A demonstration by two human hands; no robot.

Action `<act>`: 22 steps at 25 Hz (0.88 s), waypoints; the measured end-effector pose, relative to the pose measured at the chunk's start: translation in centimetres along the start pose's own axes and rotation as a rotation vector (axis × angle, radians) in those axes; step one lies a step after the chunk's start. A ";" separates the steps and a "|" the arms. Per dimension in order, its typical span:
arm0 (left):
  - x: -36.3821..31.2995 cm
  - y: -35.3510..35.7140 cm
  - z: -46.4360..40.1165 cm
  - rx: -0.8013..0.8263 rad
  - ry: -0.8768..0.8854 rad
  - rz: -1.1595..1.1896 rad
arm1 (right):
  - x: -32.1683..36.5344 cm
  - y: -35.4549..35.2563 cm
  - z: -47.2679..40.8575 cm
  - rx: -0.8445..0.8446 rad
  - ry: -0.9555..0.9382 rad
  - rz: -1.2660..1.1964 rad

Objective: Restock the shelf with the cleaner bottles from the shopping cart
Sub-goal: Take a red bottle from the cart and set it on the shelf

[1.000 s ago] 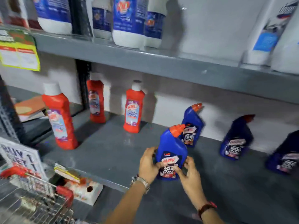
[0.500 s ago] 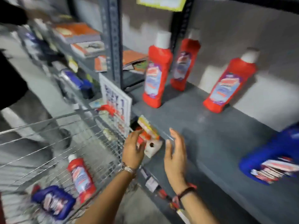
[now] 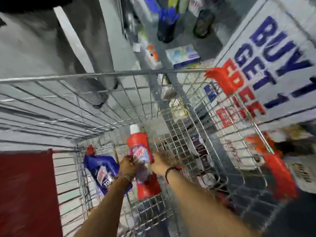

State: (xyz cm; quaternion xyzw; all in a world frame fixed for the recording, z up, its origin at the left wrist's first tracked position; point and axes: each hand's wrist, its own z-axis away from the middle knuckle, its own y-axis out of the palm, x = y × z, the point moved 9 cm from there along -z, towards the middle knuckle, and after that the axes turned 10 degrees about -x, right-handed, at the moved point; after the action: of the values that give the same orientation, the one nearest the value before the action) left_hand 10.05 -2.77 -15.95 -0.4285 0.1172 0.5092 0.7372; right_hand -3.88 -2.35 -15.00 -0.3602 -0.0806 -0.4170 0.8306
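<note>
I look down into the wire shopping cart (image 3: 119, 72). A red cleaner bottle (image 3: 139, 146) with a white cap lies on the cart floor, cap pointing away from me. My left hand (image 3: 128, 165) and my right hand (image 3: 159, 164) close around its middle from both sides. A blue cleaner bottle (image 3: 102, 170) with a red cap lies to its left on the cart floor, partly hidden by my left forearm. The frame is blurred by motion.
A white "BUY 1 GET 1 FREE" sign (image 3: 277, 53) hangs at the right by the shelf. Red cart corner guards (image 3: 220, 79) sit on the rim. A person's grey trouser leg and shoe (image 3: 95, 93) stand beyond the cart. Boxes (image 3: 183, 55) lie on low shelving ahead.
My view has swung from the shelf down into the cart. Both hands left the blue bottle on the shelf, went into the cart and closed on the red bottle.
</note>
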 end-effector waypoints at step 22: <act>-35.8 -1.9 39.7 0.190 1.147 0.417 | -4.6 -37.0 39.9 -1.011 -0.591 -0.600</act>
State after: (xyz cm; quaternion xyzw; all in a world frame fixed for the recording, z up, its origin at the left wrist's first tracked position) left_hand -15.03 3.58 30.83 -0.5346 0.6210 0.3186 0.4766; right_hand -27.95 12.65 31.69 -0.7673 -0.1963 -0.5005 0.3497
